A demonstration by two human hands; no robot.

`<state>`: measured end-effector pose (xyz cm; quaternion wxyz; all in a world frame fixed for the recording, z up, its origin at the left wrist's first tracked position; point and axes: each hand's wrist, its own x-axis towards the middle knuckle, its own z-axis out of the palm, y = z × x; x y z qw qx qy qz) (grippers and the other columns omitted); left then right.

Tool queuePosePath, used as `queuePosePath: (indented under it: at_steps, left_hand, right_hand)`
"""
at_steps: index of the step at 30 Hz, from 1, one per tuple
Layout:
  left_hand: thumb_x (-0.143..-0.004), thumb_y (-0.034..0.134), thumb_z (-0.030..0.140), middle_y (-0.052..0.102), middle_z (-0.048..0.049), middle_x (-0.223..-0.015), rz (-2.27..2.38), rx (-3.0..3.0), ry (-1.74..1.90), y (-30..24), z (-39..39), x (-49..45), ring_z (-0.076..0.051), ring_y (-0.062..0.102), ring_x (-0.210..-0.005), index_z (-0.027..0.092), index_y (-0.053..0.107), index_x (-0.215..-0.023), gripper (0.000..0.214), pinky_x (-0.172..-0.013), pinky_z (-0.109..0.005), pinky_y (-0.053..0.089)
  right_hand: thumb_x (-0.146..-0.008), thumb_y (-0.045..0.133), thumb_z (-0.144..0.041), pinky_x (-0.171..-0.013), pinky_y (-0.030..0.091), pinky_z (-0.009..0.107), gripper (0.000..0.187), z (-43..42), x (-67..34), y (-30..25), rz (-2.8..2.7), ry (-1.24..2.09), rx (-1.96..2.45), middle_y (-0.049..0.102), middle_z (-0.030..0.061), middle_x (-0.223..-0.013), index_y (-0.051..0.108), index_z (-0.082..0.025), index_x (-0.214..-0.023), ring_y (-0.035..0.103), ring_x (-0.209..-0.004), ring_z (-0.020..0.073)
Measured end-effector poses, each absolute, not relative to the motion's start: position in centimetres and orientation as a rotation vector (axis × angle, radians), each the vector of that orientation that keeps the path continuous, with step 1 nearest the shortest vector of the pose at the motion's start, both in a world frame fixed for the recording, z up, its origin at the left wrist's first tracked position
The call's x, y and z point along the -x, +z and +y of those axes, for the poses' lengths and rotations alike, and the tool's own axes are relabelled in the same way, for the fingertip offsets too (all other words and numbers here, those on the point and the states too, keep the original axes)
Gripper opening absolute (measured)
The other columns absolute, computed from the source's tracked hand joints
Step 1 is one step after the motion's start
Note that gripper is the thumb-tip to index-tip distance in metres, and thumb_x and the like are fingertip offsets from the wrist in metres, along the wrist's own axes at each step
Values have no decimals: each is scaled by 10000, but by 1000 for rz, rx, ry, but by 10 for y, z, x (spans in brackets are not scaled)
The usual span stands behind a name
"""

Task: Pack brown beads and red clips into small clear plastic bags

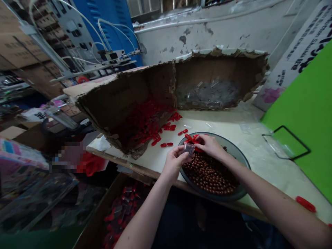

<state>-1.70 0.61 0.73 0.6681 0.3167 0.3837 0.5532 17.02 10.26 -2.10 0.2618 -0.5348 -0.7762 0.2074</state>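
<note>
My left hand (pixel 173 162) pinches a small clear plastic container (pixel 189 148) between thumb and fingers, above the near-left part of a bowl. My right hand (pixel 212 147) is closed on a red plastic cap (pixel 198 149) right beside the container; whether the two touch is hard to tell. More red caps (pixel 188 137) lie at the bowl's far-left rim, partly behind my right fingers. Shiny brown beads (pixel 210 174) fill much of the round bowl (pixel 243 159) under both hands.
A torn cardboard box (pixel 103 114) holds red caps (pixel 145 119); another compartment (pixel 220 71) holds clear containers (pixel 212 93). Loose caps lie on the pale table (pixel 145 157). Below left, a carton (pixel 90 221) contains red-capped containers (pixel 124 207). A green panel (pixel 306 114) with a black wire frame (pixel 307 151) stands right.
</note>
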Motion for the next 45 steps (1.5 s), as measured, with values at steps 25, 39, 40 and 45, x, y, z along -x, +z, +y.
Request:
queuePosePath:
  at_steps: [25,39,40,45]
  left_hand:
    - [-752,710,343,677,-46,-867,880,-962,1162,20,-2,-22,-111,617,-710,138,663,-987,315,-627,-215,501]
    - [-803,634,358,590,-8,-751,948,-1020,1122,25,-18,-28,-83,526,-610,155,631,-974,266,-534,-184,425]
    - [-815,620,362,586,-6,-749,966,-1046,1121,26,-19,-28,-87,528,-615,159,628,-986,265,-539,-188,426]
    - [-866,552,363,572,5,-722,1059,-1190,1107,31,-26,-29,-93,506,-588,182,616,-1022,247,-549,-202,419]
  right_hand:
    - [-880,571,-376,-734,519,296,521,-5,-229,49,-1833,1249,1196,649,14,-927,484,-299,-1388,611,-774,148]
    - [-954,434,-284,-938,507,407,503,-33,-225,36,-2225,506,1226,666,74,-1198,396,-286,-1456,637,-1042,218]
    - [-957,427,-277,-904,524,392,502,-36,-223,34,-2215,464,1235,674,77,-1151,393,-283,-1458,646,-993,211]
    - [-970,387,-237,-888,526,349,514,-45,-214,26,-2218,284,1248,634,82,-1068,349,-274,-1481,636,-938,199]
